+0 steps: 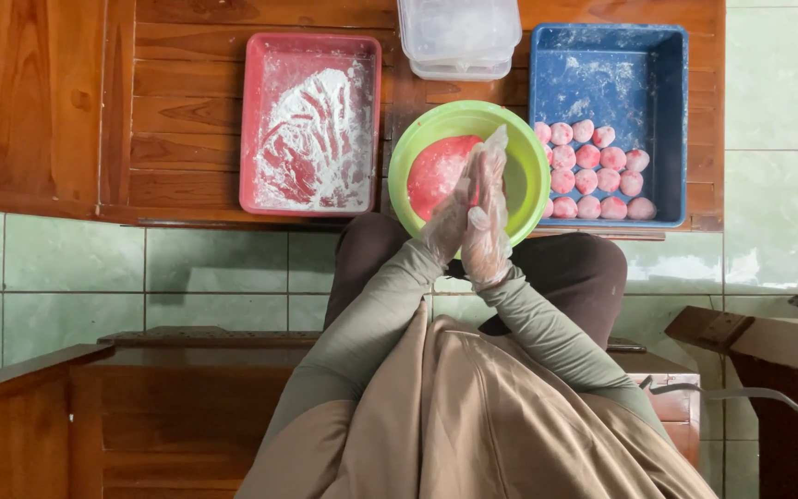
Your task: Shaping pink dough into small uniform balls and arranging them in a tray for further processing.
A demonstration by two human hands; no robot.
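A person sat over a low wooden slatted table (187, 111), seen from above by a head-worn camera. The left hand (450, 217) and the right hand (489, 212), both in thin clear plastic gloves, were pressed palm to palm above a round lime-green plastic bowl (528, 176). The fingers of each hand lay straight and close together, tips pointing away from the body. Whether a piece of dough sat between the palms could not be told; nothing showed at the edges of the hands.

Inside the bowl lay a smooth mound of pink dough (431, 171), partly covered by the hands. To the right stood a rectangular blue plastic tray (607, 65), dusted with flour, holding three rows of small pink dough balls (593, 171) in its nearer half. To the left stood a rectangular pink plastic tray (251, 129) spread with white flour marked by finger tracks. A stack of clear plastic lidded containers (459, 37) sat at the far edge, cut off by the top of the frame.

Judging by the pose, rolling a ball well would call for light, even pressure and small circling of the palms, keeping the hands over the bowl so that crumbs fall back in, and matching the size of the balls already laid out.

The person's lap, in dark trousers and a tan garment, hid the table's near edge. A wooden object at the right edge was cut off and hard to name.
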